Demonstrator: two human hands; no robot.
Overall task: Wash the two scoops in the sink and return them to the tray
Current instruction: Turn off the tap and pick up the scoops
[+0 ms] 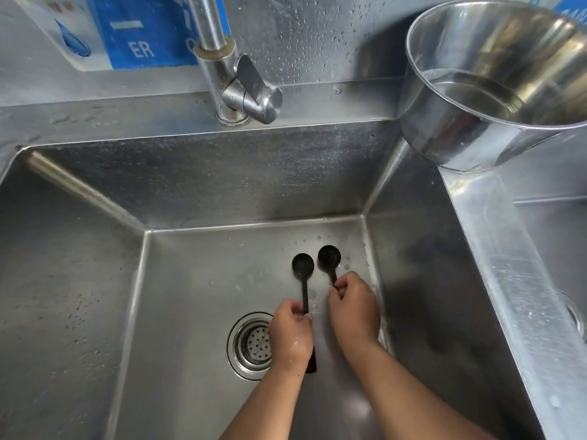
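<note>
While both arms are stretched down into the steel sink [79, 296], a black scoop is gripped in each hand. The left hand [290, 333] is closed around the handle of the left scoop [303, 265], with the fingers curled over the shaft about midway along it; the end of the handle is seen sticking out below the wrist. The right hand [354, 308] is pinched shut on the handle of the right scoop [329, 257], close behind its bowl, so that most of that handle is hidden by the fingers. Both scoops are pointed away from the person, their round bowls held side by side, near each other but apart, above the sink floor toward its back right corner. Whether the bowls are touching the floor cannot be told. Water drops are scattered over the floor around them. The drain strainer [251, 344] is set just left of the left hand and is partly covered by it. The tap [241, 87] is mounted on the ledge behind the sink, and no running water can be made out from it. A steel pot [460, 131] with some water in it is placed on the ledge at the back right corner.
</note>
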